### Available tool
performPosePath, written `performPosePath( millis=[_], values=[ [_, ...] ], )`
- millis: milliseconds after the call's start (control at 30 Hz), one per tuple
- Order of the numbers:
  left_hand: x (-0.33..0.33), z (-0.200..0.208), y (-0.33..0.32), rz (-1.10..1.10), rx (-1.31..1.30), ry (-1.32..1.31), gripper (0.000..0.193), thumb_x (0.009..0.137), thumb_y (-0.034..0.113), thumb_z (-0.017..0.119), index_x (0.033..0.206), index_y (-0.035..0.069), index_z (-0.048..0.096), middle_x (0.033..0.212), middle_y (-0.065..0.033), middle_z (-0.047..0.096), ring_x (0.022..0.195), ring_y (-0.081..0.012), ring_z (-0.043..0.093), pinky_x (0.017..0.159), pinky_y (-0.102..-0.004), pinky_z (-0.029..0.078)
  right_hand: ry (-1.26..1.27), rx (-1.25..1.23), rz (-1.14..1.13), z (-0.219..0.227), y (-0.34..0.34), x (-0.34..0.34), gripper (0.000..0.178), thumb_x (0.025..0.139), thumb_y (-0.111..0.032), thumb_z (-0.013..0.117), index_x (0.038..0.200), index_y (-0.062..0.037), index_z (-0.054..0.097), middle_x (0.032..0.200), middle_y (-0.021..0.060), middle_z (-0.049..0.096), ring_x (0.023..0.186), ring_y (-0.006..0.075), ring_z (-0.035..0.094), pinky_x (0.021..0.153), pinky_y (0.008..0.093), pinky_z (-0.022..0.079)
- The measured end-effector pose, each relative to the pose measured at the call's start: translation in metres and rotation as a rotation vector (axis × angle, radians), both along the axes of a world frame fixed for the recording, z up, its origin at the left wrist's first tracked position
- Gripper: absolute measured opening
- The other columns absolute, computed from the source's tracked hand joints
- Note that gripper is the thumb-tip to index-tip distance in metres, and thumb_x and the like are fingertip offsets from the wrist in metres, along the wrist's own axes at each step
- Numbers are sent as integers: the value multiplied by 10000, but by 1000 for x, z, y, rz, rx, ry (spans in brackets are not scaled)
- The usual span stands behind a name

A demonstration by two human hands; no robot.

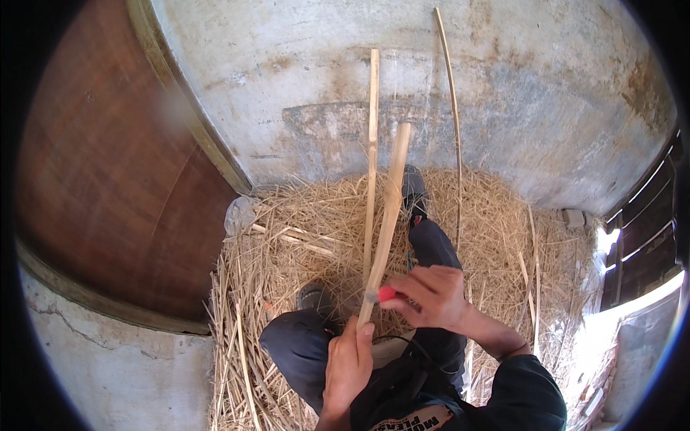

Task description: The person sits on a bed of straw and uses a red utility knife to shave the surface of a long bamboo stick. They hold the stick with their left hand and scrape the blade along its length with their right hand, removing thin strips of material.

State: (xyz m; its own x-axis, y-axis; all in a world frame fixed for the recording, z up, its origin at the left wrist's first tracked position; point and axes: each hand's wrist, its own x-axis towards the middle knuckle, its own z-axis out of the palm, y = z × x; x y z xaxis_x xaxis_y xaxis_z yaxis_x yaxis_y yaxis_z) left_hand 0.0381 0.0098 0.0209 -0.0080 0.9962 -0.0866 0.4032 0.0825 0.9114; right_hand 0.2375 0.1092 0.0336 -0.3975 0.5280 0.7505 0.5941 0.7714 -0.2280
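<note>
A dark shirt (528,395) fills part of the lower edge, nearest the lens. The left hand (348,365), its grip clamped around the lower end of a pale bamboo strip (392,194), holds the piece slanting up and away between 2 dark-trousered legs (295,348). Just above it, the right hand (435,296) has its grip clamped on a red-handled tool (387,293), whose blurred grey end overlaps the strip. Below, straw-like shavings (496,208) blanket the floor. Beyond, 2 slimmer strips, 1 straight (373,129) and 1 bowed (451,86), rise before a stained wall (517,57).
</note>
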Motion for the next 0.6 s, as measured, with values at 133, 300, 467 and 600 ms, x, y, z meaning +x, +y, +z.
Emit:
performPosePath(
  millis=[133,300,467,600],
  values=[
    [0,-18,-17,-43,19,96,345,1156,258,464,1002,-21,595,663,-183,584,616,-384,618,594,-458,473,167,-25,-144,1,34,22,282,849,-303,890,1002,-97,772,753,20,668,561,188,645,502,319,493],
    [-2,-19,-20,-41,-31,72,338,1148,272,490,1017,-20,599,670,-214,590,658,-449,626,631,-515,476,111,5,-122,14,46,30,280,848,-284,892,1010,-91,770,790,32,694,560,198,640,505,328,501],
    [-2,-24,-22,-13,23,85,375,1162,269,453,964,-18,592,622,-121,578,556,-292,625,569,-409,481,73,37,-98,16,52,27,303,838,-297,895,1007,-81,766,788,24,692,562,193,642,508,317,500],
    [-4,-23,-24,5,7,92,345,1151,260,485,980,-17,599,640,-161,582,596,-355,618,586,-443,479,80,59,-108,16,50,22,313,830,-301,900,1001,-76,765,775,26,684,553,196,632,506,318,491]
  ],
)
